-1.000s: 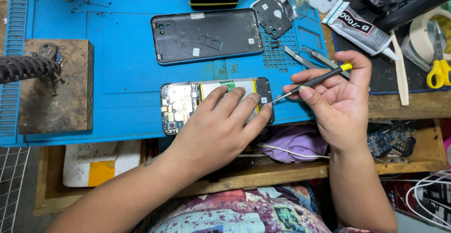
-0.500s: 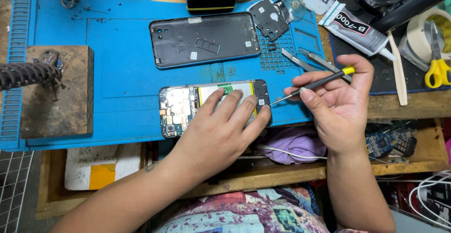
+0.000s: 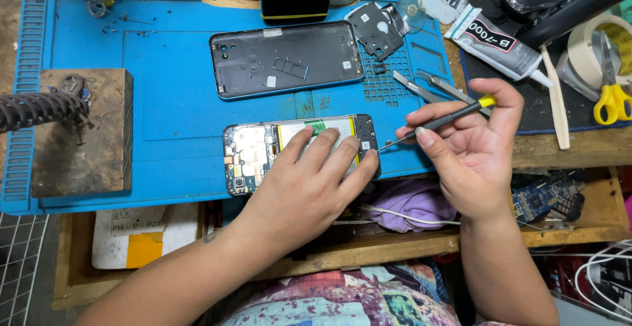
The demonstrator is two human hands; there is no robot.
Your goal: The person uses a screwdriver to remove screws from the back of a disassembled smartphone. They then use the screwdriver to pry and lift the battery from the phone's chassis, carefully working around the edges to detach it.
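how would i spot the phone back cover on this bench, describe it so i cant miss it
Start at the blue work mat. Above the opened phone under the left hand lies the back cover, a dark grey slab, alone, inner side up, with no circuit boards.

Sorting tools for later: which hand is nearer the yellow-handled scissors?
Right. The right hand, holding a screwdriver, lies just left of and below the scissors; the left hand rests on the opened phone, farther left.
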